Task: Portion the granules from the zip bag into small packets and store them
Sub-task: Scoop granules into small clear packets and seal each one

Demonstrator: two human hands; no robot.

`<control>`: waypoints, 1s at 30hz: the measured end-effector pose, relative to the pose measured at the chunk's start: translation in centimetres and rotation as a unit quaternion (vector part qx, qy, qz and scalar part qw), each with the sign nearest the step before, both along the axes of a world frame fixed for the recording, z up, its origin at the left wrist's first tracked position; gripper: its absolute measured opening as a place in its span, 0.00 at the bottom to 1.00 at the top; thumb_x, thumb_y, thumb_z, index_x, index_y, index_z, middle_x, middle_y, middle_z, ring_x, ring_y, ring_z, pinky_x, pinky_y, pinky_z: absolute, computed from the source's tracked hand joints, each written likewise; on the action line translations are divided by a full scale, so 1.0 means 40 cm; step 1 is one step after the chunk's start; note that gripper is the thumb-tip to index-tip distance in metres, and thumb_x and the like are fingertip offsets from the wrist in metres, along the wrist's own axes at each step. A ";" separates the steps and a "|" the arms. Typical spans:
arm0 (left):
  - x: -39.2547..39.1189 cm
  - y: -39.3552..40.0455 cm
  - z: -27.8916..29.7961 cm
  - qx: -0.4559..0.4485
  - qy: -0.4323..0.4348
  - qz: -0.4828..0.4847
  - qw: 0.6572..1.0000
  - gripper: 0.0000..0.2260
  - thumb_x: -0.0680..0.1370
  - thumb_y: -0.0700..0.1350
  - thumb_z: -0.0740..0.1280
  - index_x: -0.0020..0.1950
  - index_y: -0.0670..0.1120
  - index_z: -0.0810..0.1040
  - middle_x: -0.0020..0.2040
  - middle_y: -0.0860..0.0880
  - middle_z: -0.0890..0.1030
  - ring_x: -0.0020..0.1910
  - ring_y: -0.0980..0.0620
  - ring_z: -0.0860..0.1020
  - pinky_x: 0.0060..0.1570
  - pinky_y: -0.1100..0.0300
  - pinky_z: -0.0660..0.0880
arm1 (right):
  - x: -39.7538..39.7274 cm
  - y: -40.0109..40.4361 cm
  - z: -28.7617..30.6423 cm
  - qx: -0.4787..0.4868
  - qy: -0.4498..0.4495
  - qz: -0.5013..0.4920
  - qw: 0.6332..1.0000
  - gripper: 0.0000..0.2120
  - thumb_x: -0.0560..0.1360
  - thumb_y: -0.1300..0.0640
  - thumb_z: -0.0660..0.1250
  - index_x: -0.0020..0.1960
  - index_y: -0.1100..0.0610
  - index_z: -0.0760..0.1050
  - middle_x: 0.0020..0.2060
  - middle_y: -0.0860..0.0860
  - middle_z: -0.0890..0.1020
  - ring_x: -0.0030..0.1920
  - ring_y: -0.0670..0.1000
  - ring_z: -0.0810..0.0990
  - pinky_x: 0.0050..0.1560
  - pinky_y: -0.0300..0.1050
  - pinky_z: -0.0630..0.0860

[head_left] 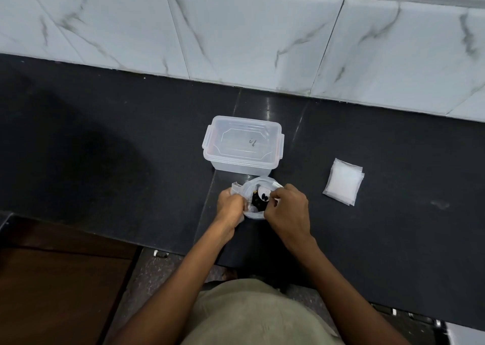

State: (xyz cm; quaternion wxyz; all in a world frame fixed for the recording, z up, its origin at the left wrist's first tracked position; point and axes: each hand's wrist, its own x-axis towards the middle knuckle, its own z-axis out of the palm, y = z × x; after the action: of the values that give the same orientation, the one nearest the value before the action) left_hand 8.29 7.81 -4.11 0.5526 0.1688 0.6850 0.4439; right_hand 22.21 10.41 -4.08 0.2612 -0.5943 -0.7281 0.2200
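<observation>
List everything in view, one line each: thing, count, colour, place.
zip bag: one, clear with dark contents, counter front centre, held open by both hands
box: one, clear plastic, lid on, just behind the bag
packets: small stack, count unclear, white, counter right of the bag
counter: one, black, under everything
wall tiles: white marble-look, behind the counter
left hand: gripping the bag's left edge
right hand: pinching the bag's right edge

i see a dark glossy desk (105,135), white marbled wall tiles (249,35) behind it, brown wooden panel (60,279) lower left.
</observation>
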 end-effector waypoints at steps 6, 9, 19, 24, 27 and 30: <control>0.001 -0.002 0.014 0.017 0.005 0.021 1.000 0.12 0.58 0.34 0.61 0.39 0.42 0.76 0.38 0.42 0.77 0.40 0.42 0.76 0.42 0.48 0.73 | -0.006 0.001 0.005 -0.020 -0.037 0.013 0.999 0.05 0.68 0.70 0.69 0.34 0.64 0.80 0.33 0.55 0.76 0.30 0.54 0.74 0.29 0.48 0.74; 0.001 0.001 0.016 0.029 -0.018 0.033 0.999 0.14 0.62 0.31 0.60 0.44 0.40 0.78 0.42 0.40 0.78 0.42 0.42 0.76 0.43 0.49 0.73 | -0.010 -0.006 0.008 -0.026 -0.051 0.026 0.998 0.06 0.69 0.70 0.69 0.34 0.64 0.80 0.34 0.55 0.76 0.30 0.54 0.74 0.30 0.50 0.75; 0.004 0.005 0.017 0.012 -0.082 0.069 0.994 0.14 0.72 0.27 0.56 0.50 0.35 0.77 0.38 0.40 0.78 0.34 0.45 0.77 0.39 0.54 0.75 | 0.001 -0.007 -0.004 -0.051 -0.007 0.027 0.998 0.04 0.69 0.68 0.71 0.38 0.61 0.84 0.37 0.53 0.82 0.36 0.51 0.79 0.39 0.47 0.79; -0.009 -0.004 0.009 -0.010 -0.088 0.032 0.996 0.13 0.73 0.29 0.57 0.48 0.35 0.80 0.43 0.37 0.81 0.36 0.44 0.80 0.36 0.57 0.80 | 0.016 0.000 0.003 -0.093 0.051 -0.028 0.994 0.05 0.70 0.67 0.73 0.44 0.60 0.85 0.42 0.51 0.84 0.42 0.47 0.80 0.43 0.28 0.70; 0.005 -0.009 0.019 -0.020 -0.126 0.028 0.991 0.12 0.76 0.29 0.56 0.44 0.37 0.78 0.37 0.41 0.80 0.33 0.47 0.79 0.31 0.62 0.79 | 0.018 -0.005 -0.008 -0.098 0.045 -0.022 0.994 0.05 0.71 0.66 0.73 0.45 0.59 0.86 0.44 0.52 0.84 0.44 0.47 0.82 0.47 0.37 0.77; 0.006 -0.008 0.016 -0.018 -0.138 0.034 0.990 0.11 0.77 0.31 0.56 0.44 0.38 0.78 0.36 0.42 0.78 0.34 0.47 0.78 0.31 0.62 0.79 | 0.014 -0.008 -0.006 -0.118 0.078 -0.031 0.989 0.05 0.71 0.65 0.74 0.45 0.59 0.87 0.43 0.50 0.85 0.43 0.46 0.83 0.48 0.37 0.77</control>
State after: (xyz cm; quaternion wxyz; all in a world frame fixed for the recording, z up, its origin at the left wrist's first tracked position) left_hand 8.55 7.49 -3.45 0.6291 0.0724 0.6156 0.4691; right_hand 22.78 10.09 -4.33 0.2520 -0.6240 -0.6558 0.3422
